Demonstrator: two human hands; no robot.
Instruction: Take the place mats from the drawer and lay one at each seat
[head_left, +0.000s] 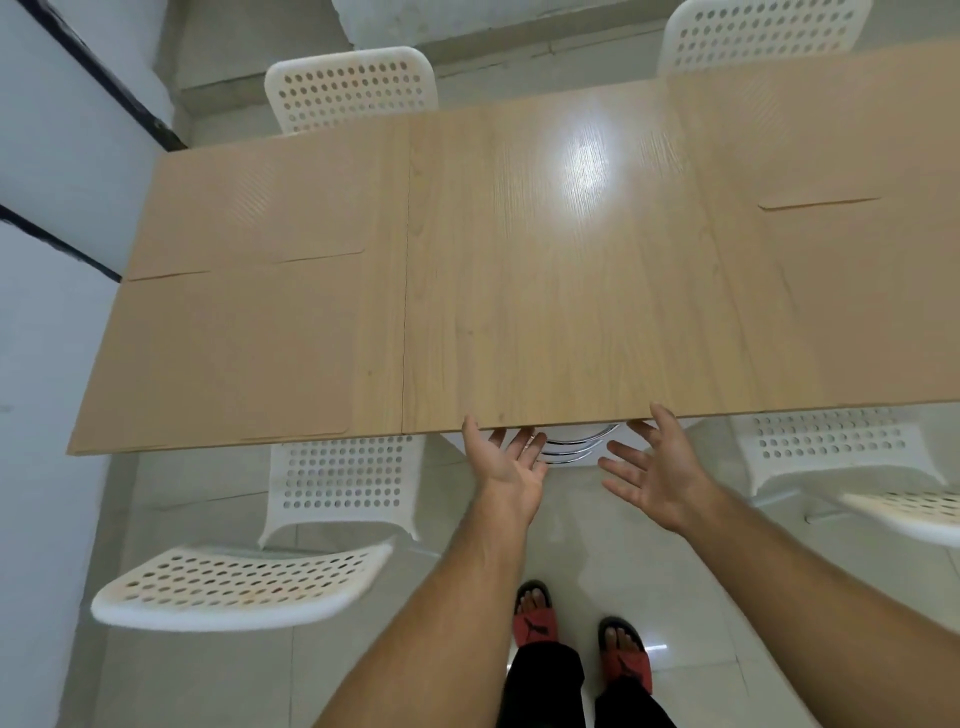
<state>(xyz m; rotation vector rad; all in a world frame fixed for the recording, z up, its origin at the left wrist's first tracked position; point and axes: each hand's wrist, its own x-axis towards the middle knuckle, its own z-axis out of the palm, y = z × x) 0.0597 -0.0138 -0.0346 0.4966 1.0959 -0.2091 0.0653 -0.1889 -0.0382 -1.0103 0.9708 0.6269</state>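
Note:
Tan place mats lie on the light wooden table (545, 312), almost the same colour as it. One mat (244, 202) lies at the far-left seat, one (223, 358) at the near-left seat, and another (831, 156) at the far-right seat. A white drawer (569, 447) with chrome handles sits under the table's near edge, mostly hidden by the top. My left hand (506, 460) and my right hand (652, 467) are held open, palms up, on either side of the handles, with fingertips at the table edge. Neither hand holds anything.
White perforated chairs stand at the far left (350, 88), far right (763, 31), near left (239, 587) and near right (841, 457). A wall runs along the left. My feet in red sandals (582, 639) stand on the tiled floor between the near chairs.

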